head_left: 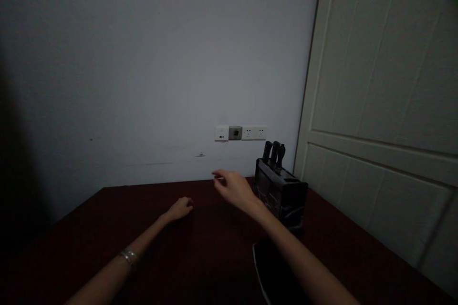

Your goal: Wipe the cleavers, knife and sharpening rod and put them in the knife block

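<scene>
My left hand (181, 208) rests on the dark red table (107, 228) with its fingers curled into a loose fist; a small red thing shows at the fingertips but I cannot make it out. A silver bracelet (129, 256) sits on that wrist. My right hand (234, 187) is raised above the table, fingers stretched out to the left and apart, holding nothing. It hovers just left of a black knife block (282, 195) with three dark handles (274, 153) sticking up.
A grey wall stands behind the table, with a strip of white sockets and a switch (240, 133). A white panelled door (382, 105) fills the right side. A dark flat object with a pale edge (259, 267) lies under my right forearm.
</scene>
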A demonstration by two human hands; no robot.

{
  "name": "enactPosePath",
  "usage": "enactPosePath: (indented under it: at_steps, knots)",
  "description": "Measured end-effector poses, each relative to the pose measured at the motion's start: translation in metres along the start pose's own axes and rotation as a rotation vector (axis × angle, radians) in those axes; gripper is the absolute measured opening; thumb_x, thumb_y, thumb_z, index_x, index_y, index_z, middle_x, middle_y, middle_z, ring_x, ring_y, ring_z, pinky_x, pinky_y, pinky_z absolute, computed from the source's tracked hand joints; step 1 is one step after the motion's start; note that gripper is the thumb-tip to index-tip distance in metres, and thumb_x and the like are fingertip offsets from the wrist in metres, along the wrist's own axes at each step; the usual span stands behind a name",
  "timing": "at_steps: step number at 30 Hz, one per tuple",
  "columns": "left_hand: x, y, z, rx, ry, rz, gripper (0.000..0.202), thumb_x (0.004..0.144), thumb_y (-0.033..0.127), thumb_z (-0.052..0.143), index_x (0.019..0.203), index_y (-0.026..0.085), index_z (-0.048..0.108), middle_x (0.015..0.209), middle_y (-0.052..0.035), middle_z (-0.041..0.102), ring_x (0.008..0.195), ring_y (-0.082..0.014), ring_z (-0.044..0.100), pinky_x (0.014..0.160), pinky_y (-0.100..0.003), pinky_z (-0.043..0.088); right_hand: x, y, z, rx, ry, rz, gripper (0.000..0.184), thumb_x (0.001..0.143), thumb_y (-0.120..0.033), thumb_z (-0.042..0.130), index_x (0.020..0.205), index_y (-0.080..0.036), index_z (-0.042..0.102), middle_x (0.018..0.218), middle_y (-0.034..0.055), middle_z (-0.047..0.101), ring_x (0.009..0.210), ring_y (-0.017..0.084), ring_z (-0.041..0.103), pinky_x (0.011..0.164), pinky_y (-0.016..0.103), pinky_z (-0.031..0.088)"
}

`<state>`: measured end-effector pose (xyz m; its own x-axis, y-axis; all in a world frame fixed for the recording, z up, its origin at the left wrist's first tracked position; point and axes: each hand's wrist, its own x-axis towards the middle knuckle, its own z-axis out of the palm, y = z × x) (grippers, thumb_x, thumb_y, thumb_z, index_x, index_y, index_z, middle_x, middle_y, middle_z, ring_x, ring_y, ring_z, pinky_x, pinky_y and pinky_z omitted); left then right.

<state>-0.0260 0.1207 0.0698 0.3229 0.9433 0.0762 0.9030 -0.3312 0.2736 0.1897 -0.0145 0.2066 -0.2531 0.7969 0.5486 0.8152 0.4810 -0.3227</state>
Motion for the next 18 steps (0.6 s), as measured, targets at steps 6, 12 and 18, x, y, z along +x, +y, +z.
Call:
enactPosePath:
  at_steps: [6,12,18]
  knots:
    - [0.047,0.064,-0.063,-0.320,0.066,0.135,0.036,0.076,0.024,0.043,0.104,0.010,0.061,0.102,-0.0078,0.066,0.092,-0.0180,0.061,0.078,-0.028,0.048,-0.036,0.050,-0.095,-0.260,0.306,0.175,0.028,0.082,-0.031,0.044,0.101,-0.022,0.062,0.088,0.0043,0.070,0.080,0.021,0.065,0.069,0.031,0.047]
    - [0.091,0.171,-0.107,-0.514,0.137,0.345,0.042,0.079,0.027,0.048,0.115,0.006,0.053,0.106,-0.0135,0.062,0.089,-0.0163,0.060,0.067,-0.025,0.049,-0.088,0.109,-0.090,-0.396,0.312,0.189,0.031,0.084,-0.033,0.038,0.098,-0.017,0.062,0.100,0.0100,0.066,0.092,0.023,0.061,0.081,0.036,0.046]
    - [0.123,0.268,-0.107,-0.541,0.199,0.457,0.054,0.071,0.030,0.063,0.117,0.005,0.050,0.109,-0.0169,0.059,0.093,-0.0199,0.057,0.076,-0.029,0.046,-0.104,0.134,-0.079,-0.429,0.292,0.127,0.034,0.085,-0.033,0.037,0.108,-0.016,0.057,0.114,0.0122,0.058,0.110,0.024,0.051,0.095,0.040,0.039]
